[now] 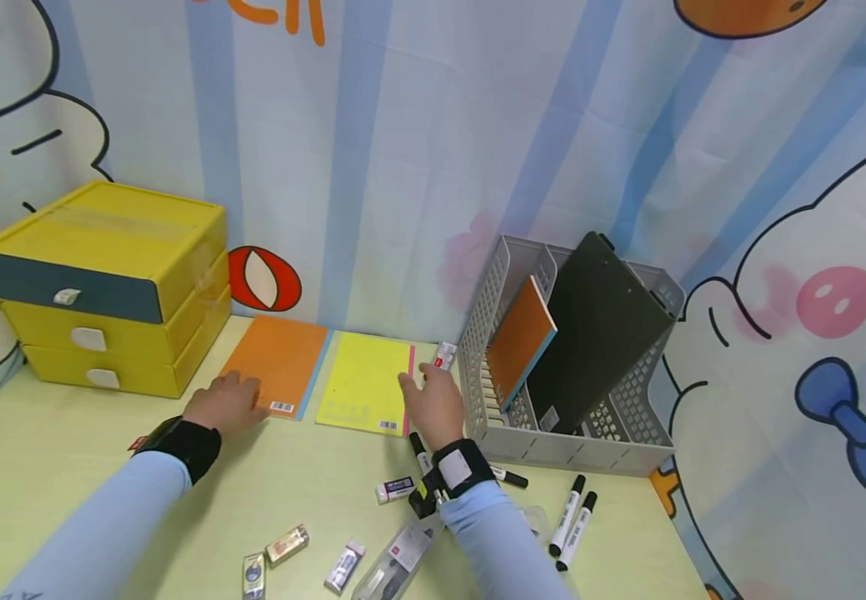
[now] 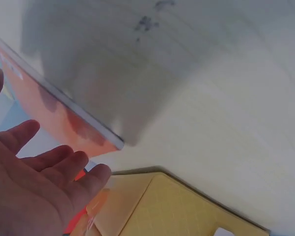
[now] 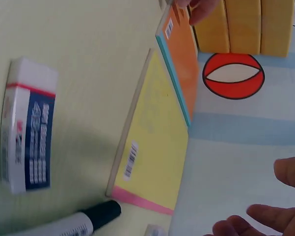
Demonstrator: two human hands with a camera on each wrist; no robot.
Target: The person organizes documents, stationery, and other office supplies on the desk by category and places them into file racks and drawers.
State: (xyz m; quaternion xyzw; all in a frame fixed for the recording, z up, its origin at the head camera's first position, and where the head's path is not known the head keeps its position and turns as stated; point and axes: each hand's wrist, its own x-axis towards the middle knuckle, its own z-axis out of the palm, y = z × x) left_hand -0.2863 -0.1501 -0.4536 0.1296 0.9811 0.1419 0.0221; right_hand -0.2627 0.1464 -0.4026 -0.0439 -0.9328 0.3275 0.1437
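An orange notebook (image 1: pixel 282 358) with a blue spine strip lies flat at the back of the table. My left hand (image 1: pixel 228 406) is at its near left corner; in the left wrist view the fingers (image 2: pixel 54 160) are spread and hold nothing. Beside it lies a yellow notebook (image 1: pixel 363 379) with a pink strip along its right edge. Over that edge hovers my right hand (image 1: pixel 436 406), thumb apart from the fingers, with nothing in its grasp. The right wrist view shows those fingers (image 3: pixel 272 219) apart from the yellow notebook. A white eraser (image 1: pixel 444 356) lies just behind the right hand.
At the left stands a yellow drawer unit (image 1: pixel 117 283). A grey file rack (image 1: pixel 575 450) at the right holds another orange notebook (image 1: pixel 518 342) and a black clipboard (image 1: pixel 593 333). Erasers (image 1: pixel 344 567), markers (image 1: pixel 577 532) and a clear pencil case (image 1: pixel 398 562) lie in front.
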